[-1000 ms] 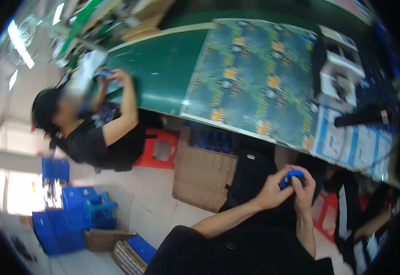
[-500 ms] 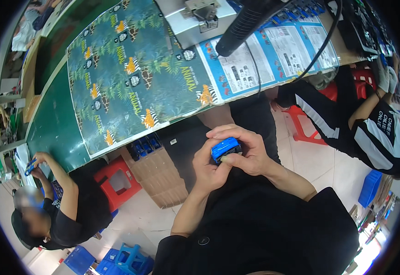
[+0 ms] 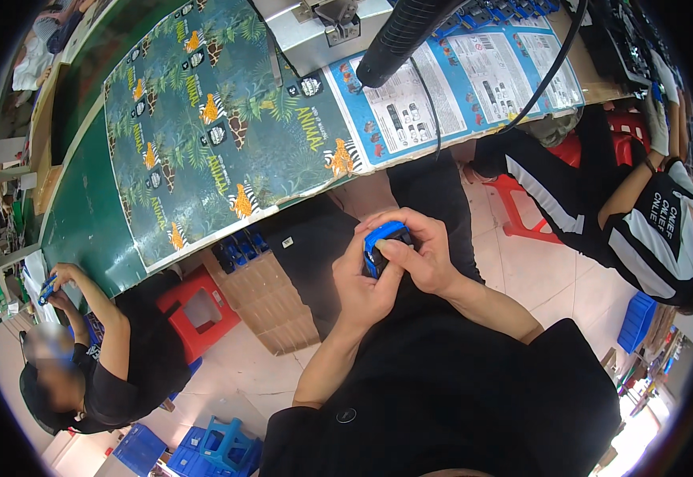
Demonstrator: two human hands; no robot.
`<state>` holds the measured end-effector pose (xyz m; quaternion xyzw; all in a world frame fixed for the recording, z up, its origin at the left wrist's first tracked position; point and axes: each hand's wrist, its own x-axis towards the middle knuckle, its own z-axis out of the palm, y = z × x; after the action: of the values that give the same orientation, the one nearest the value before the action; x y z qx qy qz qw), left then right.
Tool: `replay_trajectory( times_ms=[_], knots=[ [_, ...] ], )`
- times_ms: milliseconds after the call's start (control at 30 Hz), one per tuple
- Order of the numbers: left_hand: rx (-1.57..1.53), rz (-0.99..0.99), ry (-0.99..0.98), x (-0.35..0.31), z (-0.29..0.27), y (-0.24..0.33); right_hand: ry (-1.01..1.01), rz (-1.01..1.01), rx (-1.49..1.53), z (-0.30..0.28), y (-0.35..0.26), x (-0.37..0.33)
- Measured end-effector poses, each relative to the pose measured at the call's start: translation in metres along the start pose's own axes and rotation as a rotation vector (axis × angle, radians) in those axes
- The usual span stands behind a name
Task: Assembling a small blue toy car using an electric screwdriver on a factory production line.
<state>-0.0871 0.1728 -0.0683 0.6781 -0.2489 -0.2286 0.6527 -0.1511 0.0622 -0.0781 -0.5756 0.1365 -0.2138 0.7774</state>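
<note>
In front of my body, above my lap, I hold a small blue and black piece shaped like a toy car point(image 3: 376, 237). My left hand point(image 3: 360, 291) wraps round its left side. My right hand point(image 3: 432, 261) closes on its right side, with the thumb pressed on the dark part facing me. Fingers of both hands curl over its far side and hide part of it. The piece is tilted, with its blue shell round a dark middle.
Beyond my hands stands a green table point(image 3: 92, 230) covered with printed sheets point(image 3: 267, 135). On it are a metal fixture point(image 3: 303, 36) and a black ribbed hose point(image 3: 398, 48). Below sits a cardboard box point(image 3: 271, 306) with blue parts. Co-workers sit left and right, near red stools point(image 3: 203, 314).
The blue piece has been turned in my hands, so more of its dark side faces me. My right thumb has moved up onto it. The view has shifted slightly.
</note>
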Motion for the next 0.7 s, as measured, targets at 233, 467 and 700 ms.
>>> replay_trajectory(
  times_ms=[233, 467, 700],
  knots=[
    [-0.164, -0.207, 0.004, -0.007, 0.0, -0.016, 0.14, 0.202, 0.059, 0.006, 0.001, -0.008],
    [-0.368, -0.291, 0.066, 0.0, -0.002, -0.021, 0.154, -0.128, -0.513, -0.004, -0.002, -0.018],
    [-0.368, -0.246, 0.058, -0.001, -0.007, -0.028, 0.017, -0.177, -0.711, -0.003, -0.014, -0.005]
  ],
)
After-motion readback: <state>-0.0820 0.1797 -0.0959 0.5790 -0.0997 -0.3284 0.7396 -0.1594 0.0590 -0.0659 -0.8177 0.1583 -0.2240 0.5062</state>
